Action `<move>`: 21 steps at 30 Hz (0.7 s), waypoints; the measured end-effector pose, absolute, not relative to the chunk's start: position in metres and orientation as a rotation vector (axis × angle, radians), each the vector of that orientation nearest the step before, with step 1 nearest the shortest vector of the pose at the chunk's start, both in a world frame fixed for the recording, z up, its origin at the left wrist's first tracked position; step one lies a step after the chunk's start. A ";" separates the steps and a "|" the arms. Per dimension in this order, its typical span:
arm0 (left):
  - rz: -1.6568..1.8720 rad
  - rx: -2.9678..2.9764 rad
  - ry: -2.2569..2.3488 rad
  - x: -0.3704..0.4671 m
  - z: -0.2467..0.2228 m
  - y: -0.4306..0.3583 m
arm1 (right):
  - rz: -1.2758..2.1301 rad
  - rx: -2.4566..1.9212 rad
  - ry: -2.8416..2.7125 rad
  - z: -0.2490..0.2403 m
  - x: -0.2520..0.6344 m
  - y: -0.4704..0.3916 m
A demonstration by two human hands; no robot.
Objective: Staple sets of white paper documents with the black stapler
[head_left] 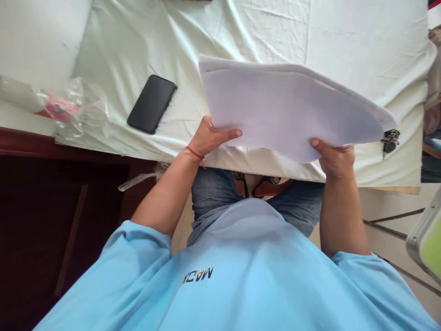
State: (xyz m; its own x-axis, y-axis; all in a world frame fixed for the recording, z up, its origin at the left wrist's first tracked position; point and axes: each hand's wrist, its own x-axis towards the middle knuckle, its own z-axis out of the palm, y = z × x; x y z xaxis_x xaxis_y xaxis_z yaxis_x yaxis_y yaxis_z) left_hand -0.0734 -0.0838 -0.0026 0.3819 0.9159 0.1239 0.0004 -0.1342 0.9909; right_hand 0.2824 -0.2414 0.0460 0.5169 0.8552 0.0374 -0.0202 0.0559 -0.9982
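Observation:
A stack of white paper sheets [272,105] is held up above the cloth-covered table, its top sheet blank and its right part bent. My left hand [213,136] grips the near left edge, thumb on top and fingers hidden underneath; a red string circles the wrist. At the near right edge, my right hand [336,156] pinches the stack the same way, its thumb pressed on the upper face. Beyond the papers' right corner lies a bunch of keys [391,140], partly covered by the sheets.
A black phone [151,104] rests left of the papers on the pale tablecloth [186,27]. Farther left are a clear plastic bag [86,112] and a bottle [20,94] with a red label. Dark wooden furniture [51,220] stands at lower left, a green-topped folding piece [430,243] at right.

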 end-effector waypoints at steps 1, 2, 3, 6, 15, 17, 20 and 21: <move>0.977 1.486 0.841 -0.074 -0.001 -0.085 | 0.792 -1.358 -0.793 0.042 0.282 -0.240; 0.946 1.494 0.810 -0.075 0.002 -0.086 | 0.804 -1.365 -0.783 0.039 0.283 -0.238; 0.901 1.507 0.781 -0.076 0.005 -0.086 | 0.815 -1.376 -0.768 0.035 0.283 -0.235; 0.836 1.568 0.723 -0.080 0.010 -0.083 | 0.808 -1.413 -0.743 0.024 0.285 -0.231; 0.912 1.647 0.931 -0.075 -0.012 -0.079 | 0.743 -1.419 -0.762 0.030 0.277 -0.228; 0.965 1.566 0.942 -0.072 -0.007 -0.087 | 0.720 -1.424 -0.784 0.034 0.277 -0.228; 0.913 1.455 0.914 -0.069 0.004 -0.101 | 0.731 -1.465 -0.766 0.037 0.281 -0.232; 0.869 1.432 0.903 -0.068 0.006 -0.104 | 0.751 -1.487 -0.751 0.036 0.283 -0.235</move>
